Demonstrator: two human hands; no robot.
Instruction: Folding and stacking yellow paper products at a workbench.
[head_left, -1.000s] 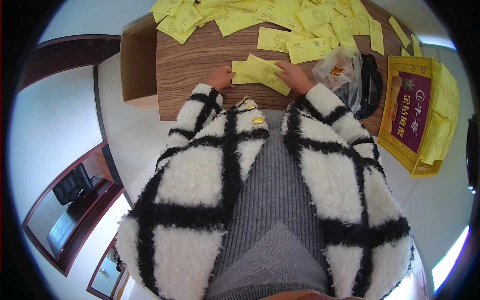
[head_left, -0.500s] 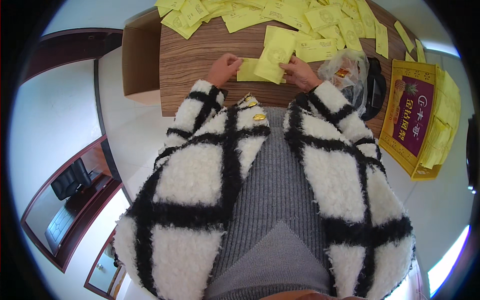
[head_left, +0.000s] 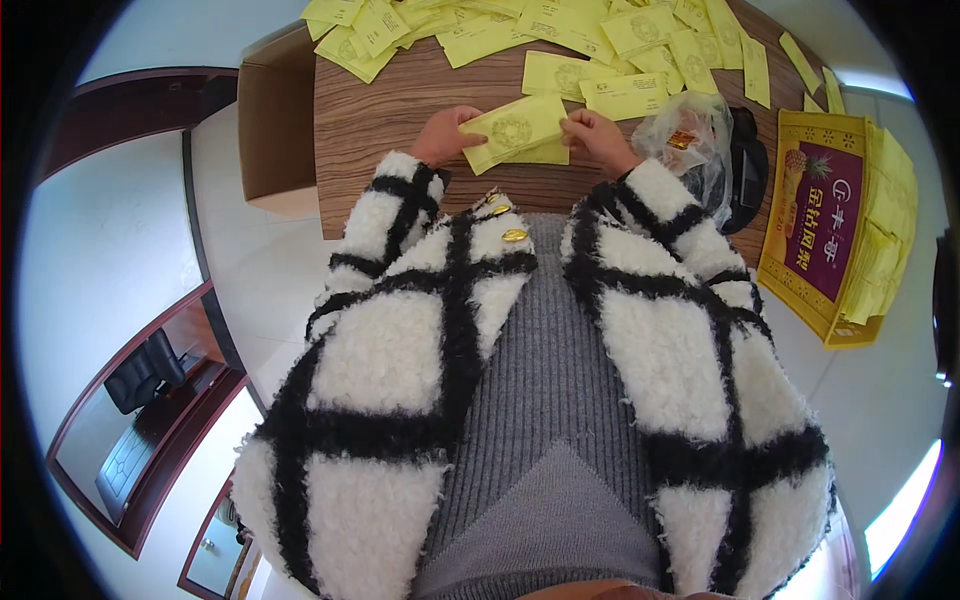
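Observation:
A yellow paper envelope [head_left: 513, 131] with a round printed design is stretched, slightly tilted, between my two hands above the near part of the wooden table. My left hand [head_left: 446, 136] pinches its left end between thumb and fingers. At its upper right end, my right hand [head_left: 600, 140] is closed on it with thumb and fingertips. Another yellow envelope [head_left: 553, 153] lies underneath, mostly hidden, its lower right part showing. Beyond my hands, several loose yellow envelopes [head_left: 565, 28] are spread over the far side of the table.
An open cardboard box [head_left: 278, 130] stands at the table's left edge. To the right of my right hand are a clear plastic bag [head_left: 690, 128] and a black object [head_left: 746, 165]. Farther right, a yellow carton [head_left: 772, 240] holds many yellow envelopes. The wooden tabletop [head_left: 375, 110] shows around my left hand.
The envelope that stood upright in my right hand has come down lengthwise over the other one. My left hand has moved right and taken its left end.

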